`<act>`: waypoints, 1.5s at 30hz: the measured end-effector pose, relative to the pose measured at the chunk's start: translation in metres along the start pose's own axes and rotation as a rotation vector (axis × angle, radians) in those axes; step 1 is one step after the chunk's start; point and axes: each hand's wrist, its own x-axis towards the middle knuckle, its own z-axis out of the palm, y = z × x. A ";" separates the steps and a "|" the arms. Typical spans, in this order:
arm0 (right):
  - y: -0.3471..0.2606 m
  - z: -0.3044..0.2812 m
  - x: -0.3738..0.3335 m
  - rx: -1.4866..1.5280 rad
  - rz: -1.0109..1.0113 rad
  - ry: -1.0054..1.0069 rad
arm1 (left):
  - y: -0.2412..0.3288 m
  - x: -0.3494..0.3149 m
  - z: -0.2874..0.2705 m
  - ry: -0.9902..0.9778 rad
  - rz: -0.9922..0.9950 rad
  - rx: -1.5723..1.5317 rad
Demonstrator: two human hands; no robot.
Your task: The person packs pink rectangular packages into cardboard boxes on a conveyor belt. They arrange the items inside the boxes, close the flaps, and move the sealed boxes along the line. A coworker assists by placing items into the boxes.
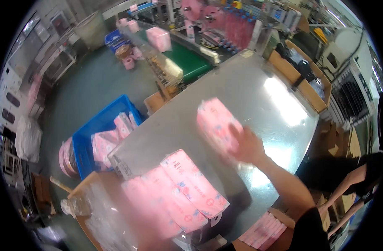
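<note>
My right hand (pixel 251 146) grips a pink soft-pack of tissues (pixel 216 123) by its near right side, over the middle of the metal table (pixel 170 121). The pack is slightly smeared by motion. Nearer to me, several similar pink tissue packs (pixel 194 182) lie side by side in a slanting row at the table's near edge. My left hand (pixel 151 226) is a blur over the near left end of that row, and its fingers cannot be made out.
Left of the table stand a blue crate (pixel 79 144) of pink packs and a carton (pixel 80 188) of clear plastic bags. A green conveyor (pixel 191 67) carries a pink pack (pixel 158 39). A packed carton (pixel 290 221) sits at lower right, a long carton (pixel 279 65) at far right. Another person's arm (pixel 346 184) shows.
</note>
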 end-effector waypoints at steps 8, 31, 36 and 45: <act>0.022 -0.003 -0.050 0.670 -0.311 -0.377 | -0.020 0.009 0.010 -0.154 -0.184 -0.399; 0.044 -0.009 0.071 0.065 0.068 -0.020 | 0.001 0.016 -0.009 -0.267 -0.462 -0.546; 0.029 -0.023 -0.061 0.307 -0.254 -0.371 | -0.021 0.017 -0.014 -0.263 -0.530 -0.843; 0.039 0.036 0.010 1.139 0.007 -0.729 | -0.036 0.079 -0.038 -0.552 -0.620 -0.472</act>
